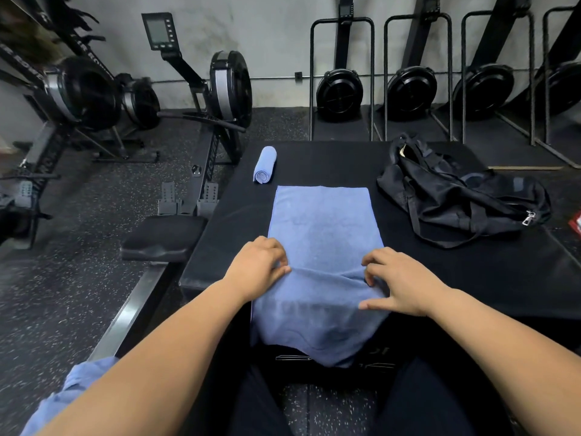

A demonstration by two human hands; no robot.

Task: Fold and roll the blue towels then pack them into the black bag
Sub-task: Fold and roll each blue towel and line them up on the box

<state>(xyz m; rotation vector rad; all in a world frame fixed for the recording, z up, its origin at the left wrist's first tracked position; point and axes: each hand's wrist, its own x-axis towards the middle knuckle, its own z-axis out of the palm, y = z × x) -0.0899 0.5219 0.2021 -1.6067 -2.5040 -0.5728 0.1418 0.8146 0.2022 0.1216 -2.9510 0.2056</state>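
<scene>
A blue towel (323, 228) folded into a long strip lies on the black padded platform (440, 278), its near end hanging over the front edge. My left hand (259, 262) pinches its left edge near the platform's front. My right hand (399, 281) grips a raised fold at its right edge. A rolled blue towel (265, 165) lies at the far left of the platform. The black bag (456, 193) sits crumpled at the far right, with its strap trailing toward me.
Another blue cloth (72, 391) lies low at my left. Rowing machines (220, 89) stand left of the platform, with a seat (163, 237) close by. More rowers (408, 89) stand upright against the back wall. A red item (576, 221) shows at the right edge.
</scene>
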